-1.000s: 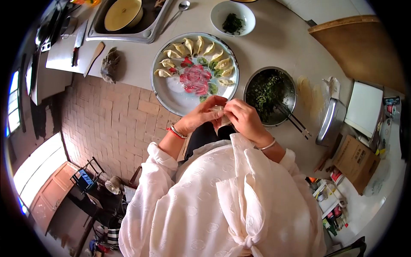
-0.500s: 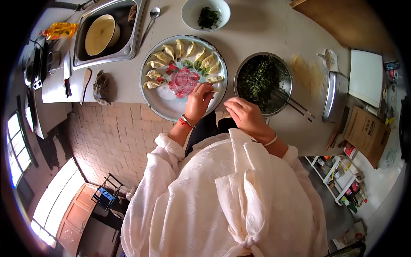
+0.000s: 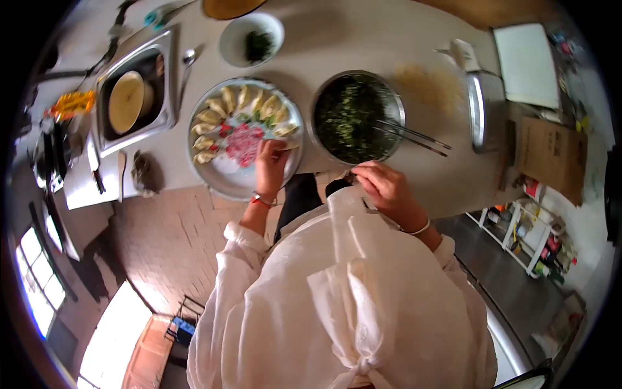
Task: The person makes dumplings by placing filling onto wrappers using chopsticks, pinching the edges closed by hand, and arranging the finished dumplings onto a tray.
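Observation:
My left hand [image 3: 269, 167] is closed over the right side of a round floral plate [image 3: 206, 180], its fingertips pinching a pale dumpling [image 3: 289, 147]. Several folded dumplings [image 3: 228, 98] are set in an arc along the plate's far rim. My right hand [image 3: 387, 189] hovers at the counter's near edge, just below a metal bowl [image 3: 400, 107]. Its fingers are curled together, and I see nothing in them. Chopped green filling [image 3: 353, 117] fills much of that bowl. A pair of chopsticks [image 3: 418, 135] leans in it, sticking out to the right.
A white bowl [image 3: 277, 40] with some dark greens stands behind the plate. Left of it lie a spoon [image 3: 186, 68] and a sink [image 3: 170, 104] holding a yellowish basin [image 3: 126, 104]. Floury traces [image 3: 421, 87] and a metal box [image 3: 486, 110] are on the right.
The camera view has shifted, so the counter appears lower on the left and higher on the right. My left hand stays over the plate with the dumpling; my right hand remains beside the bowl.

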`<action>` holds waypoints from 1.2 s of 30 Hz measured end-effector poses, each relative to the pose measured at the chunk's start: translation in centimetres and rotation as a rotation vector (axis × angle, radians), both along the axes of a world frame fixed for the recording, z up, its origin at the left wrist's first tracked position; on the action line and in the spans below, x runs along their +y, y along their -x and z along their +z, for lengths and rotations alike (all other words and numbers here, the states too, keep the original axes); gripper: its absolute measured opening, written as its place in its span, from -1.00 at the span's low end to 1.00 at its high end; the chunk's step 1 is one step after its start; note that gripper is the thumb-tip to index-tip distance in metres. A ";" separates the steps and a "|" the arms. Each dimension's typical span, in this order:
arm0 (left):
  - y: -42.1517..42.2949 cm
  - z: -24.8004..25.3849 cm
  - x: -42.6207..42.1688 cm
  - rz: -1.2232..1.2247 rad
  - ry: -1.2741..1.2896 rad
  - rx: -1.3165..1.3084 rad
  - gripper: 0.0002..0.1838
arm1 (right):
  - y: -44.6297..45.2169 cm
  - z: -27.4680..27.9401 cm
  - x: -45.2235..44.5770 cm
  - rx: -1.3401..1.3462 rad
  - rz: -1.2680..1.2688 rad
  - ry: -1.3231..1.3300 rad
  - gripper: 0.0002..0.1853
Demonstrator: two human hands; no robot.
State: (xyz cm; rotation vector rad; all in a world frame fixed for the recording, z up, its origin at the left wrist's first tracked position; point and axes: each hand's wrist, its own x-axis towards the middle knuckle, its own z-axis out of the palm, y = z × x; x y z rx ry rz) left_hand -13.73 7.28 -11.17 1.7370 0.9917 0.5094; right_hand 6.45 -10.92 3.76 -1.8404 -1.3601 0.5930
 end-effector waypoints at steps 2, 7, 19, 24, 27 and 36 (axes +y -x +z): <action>-0.2 0.3 0.0 -0.016 0.043 0.045 -0.76 | -0.6 0.3 -1.7 -0.031 -0.049 -0.007 -0.87; -0.8 0.7 -0.6 -0.017 -0.045 0.073 -0.73 | -2.2 0.8 -5.8 -0.067 -0.173 0.034 -0.89; 0.0 1.2 -2.5 0.222 -0.083 0.147 -0.48 | -16.7 -10.7 -11.2 0.472 -0.838 0.010 -0.84; 0.7 1.9 -4.6 0.229 0.024 0.052 -0.55 | -18.7 -16.0 -4.5 -0.156 -0.570 0.103 -0.76; -1.4 5.6 -7.9 0.232 0.115 -0.028 -0.61 | -17.9 -16.6 -1.0 -0.367 -0.524 0.177 -0.76; -3.1 8.4 -13.3 0.262 0.485 -0.181 -0.74 | -17.2 -17.9 0.2 -0.200 -0.630 0.240 -0.87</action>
